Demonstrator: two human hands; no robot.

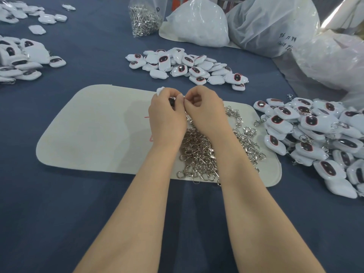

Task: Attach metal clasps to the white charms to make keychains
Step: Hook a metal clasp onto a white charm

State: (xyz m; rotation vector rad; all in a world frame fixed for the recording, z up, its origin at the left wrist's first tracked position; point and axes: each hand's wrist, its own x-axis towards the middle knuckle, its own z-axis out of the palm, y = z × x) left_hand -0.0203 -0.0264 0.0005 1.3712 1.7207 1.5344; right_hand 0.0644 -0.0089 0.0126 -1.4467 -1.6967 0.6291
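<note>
My left hand [167, 113] grips a white charm [160, 90] whose top pokes out above the knuckles; most of it is hidden. My right hand [204, 107] pinches something small at the charm's edge, where both hands' fingertips meet; the piece itself is hidden by the fingers. Both hands hover over the back edge of a beige mat [94, 131]. A heap of loose metal clasps [201, 154] lies on the mat under my forearms.
Piles of white charms lie behind the mat [187, 66], at the right [315, 138] and at the left [19, 60]. A clear bag of clasps [144, 18] and large plastic bags [271, 26] stand at the back. Blue cloth [59, 213] covers the table.
</note>
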